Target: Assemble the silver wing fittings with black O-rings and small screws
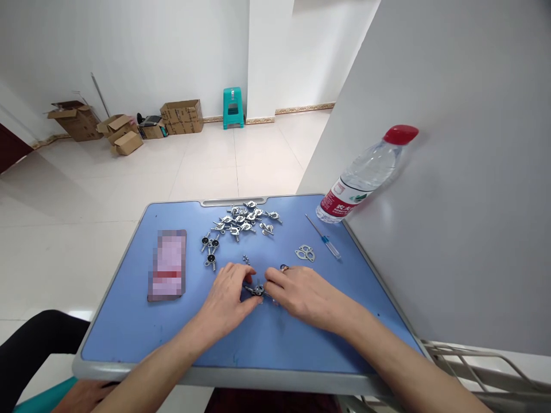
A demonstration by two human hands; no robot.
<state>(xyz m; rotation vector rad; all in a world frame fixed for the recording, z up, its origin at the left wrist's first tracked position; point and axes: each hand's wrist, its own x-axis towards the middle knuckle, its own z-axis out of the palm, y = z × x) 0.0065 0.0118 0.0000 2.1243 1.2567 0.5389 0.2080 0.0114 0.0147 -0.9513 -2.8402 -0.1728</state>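
Observation:
A small silvery metal fitting with short pipe stubs (258, 290) is low over the blue table, between my hands. My left hand (226, 295) has thumb and forefinger closed around its left side. At its right side, my right hand (303, 295) has its fingers bent and pressed together; what they pinch is hidden. A few tiny screws (245, 260) lie just beyond my left fingertips. Close past my right hand is a small dark ring-like piece (284, 268), partly covered. Several similar fittings (241, 219) are heaped farther back, and 3 with black round faces (210, 258) lie left of my hands.
Flat metal gaskets (305, 253) and a screwdriver with a clear handle (329, 244) lie on the right. A red-capped water bottle (357, 178) stands by the grey panel. At left is a blurred phone-shaped object (169, 265). Another person's hand (84, 396) shows below the table (301, 355).

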